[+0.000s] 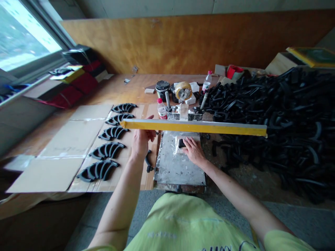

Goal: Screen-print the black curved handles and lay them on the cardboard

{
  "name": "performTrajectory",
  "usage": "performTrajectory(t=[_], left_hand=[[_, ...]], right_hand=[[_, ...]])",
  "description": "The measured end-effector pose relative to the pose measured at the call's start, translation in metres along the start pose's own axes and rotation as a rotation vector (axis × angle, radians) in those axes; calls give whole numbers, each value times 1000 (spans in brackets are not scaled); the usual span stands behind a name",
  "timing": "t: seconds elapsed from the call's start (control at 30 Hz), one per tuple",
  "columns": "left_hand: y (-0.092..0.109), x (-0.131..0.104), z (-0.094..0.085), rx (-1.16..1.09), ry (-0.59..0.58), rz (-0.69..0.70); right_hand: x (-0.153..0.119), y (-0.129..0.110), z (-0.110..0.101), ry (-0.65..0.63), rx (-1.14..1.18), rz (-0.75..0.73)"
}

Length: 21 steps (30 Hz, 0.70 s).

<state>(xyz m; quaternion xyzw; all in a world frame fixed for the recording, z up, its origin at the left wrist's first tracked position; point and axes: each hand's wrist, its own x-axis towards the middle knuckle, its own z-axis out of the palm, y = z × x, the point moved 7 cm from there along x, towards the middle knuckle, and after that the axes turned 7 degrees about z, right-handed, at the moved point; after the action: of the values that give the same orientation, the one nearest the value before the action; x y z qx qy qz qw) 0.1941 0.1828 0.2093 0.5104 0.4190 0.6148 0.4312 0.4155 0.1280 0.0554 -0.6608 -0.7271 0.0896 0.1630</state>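
A long yellow bar with a pale upper edge (193,127) spans the view above a metal plate (180,170). My left hand (142,141) is at the left part of the bar, its upper fingers partly hidden behind it; whether it grips the bar cannot be made out. On the plate, my right hand (192,150) lies with its fingers stretched toward a small black piece (181,143), fingertips touching its right side. Clear film or residue surrounds the piece. A curved black part (148,158) lies left of the plate.
Five rows of curved black parts (106,150) lie on cardboard (60,172) at left. A large heap of black parts (288,104) fills the right. Bottles (162,108), a bucket (162,90) and a tape roll (183,91) stand behind the plate.
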Motion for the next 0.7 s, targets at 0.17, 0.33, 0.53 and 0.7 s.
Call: performTrajectory(t=[0.17,0.33,0.53,0.7], left_hand=[[-11,-28,-13,24,-53,-105],[-72,-86,-41,203,-181,-440],[-138,-112,-44,175,-243,-521],[-151,-113,-45,217,-254,-495]], right_hand=[[-2,65,-62,67,-148,111],[32,88,-120,269,-23,232],[98,-12,-86,82,-10,-28],[103,-11,-63,-94,-152,-6]])
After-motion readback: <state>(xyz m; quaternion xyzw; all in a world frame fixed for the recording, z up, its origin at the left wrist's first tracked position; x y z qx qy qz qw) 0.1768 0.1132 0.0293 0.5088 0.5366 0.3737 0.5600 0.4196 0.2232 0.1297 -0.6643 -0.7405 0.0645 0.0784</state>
